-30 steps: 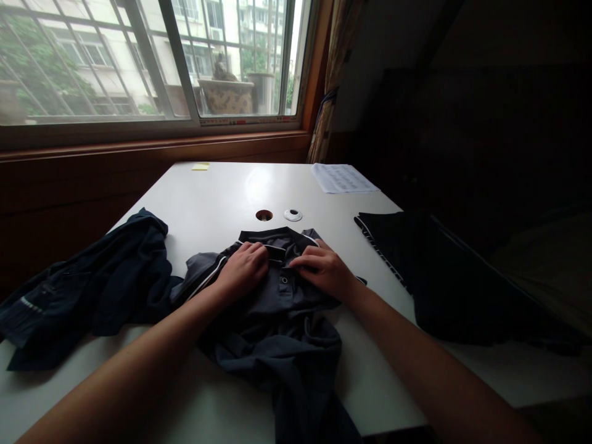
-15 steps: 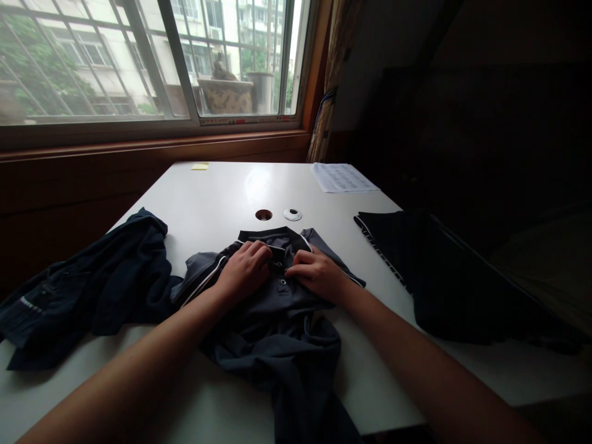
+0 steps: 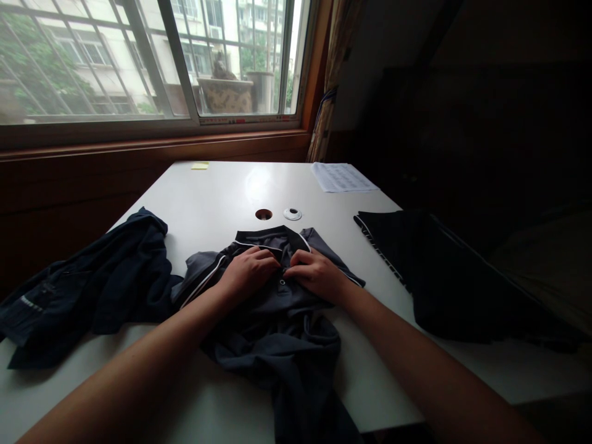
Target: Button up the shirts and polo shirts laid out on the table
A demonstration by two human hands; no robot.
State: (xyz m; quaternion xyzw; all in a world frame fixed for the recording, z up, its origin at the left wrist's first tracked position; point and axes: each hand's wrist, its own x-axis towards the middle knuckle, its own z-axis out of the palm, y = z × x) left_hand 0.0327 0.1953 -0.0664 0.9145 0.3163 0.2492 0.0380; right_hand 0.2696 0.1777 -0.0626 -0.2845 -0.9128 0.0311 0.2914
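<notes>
White and glossy, the table (image 3: 213,191) in front of you runs back to a barred window (image 3: 139,61), with a patterned curtain (image 3: 330,80) at its right and deep shadow beyond. At the table's far left edge lies a yellow note (image 3: 200,166), at its far right some printed paper (image 3: 345,177); a round hole (image 3: 263,214) and, just right of it, a white ring (image 3: 292,214) sit beyond your work. Dark clothing hems you in: a navy garment (image 3: 129,271) heaped on the left, and a black garment (image 3: 453,283) spread on the right, its outline lost in the gloom. You have three pieces of clothing, two hands at work, one note, one hole, one ring and one button (image 3: 282,282) showing. The grey shirt (image 3: 277,308) lies between the other two, its collar (image 3: 263,234) at the far end and its body trailing to the near edge. Your right hand (image 3: 314,271) pinches the front opening between thumb and forefinger; your left hand (image 3: 250,268) curls over the opposite side, its tips too hidden to tell whether they pinch. Compared with half a second ago, your left hand has slid rightward, nearly meeting the right, and covers the upper button that showed then
</notes>
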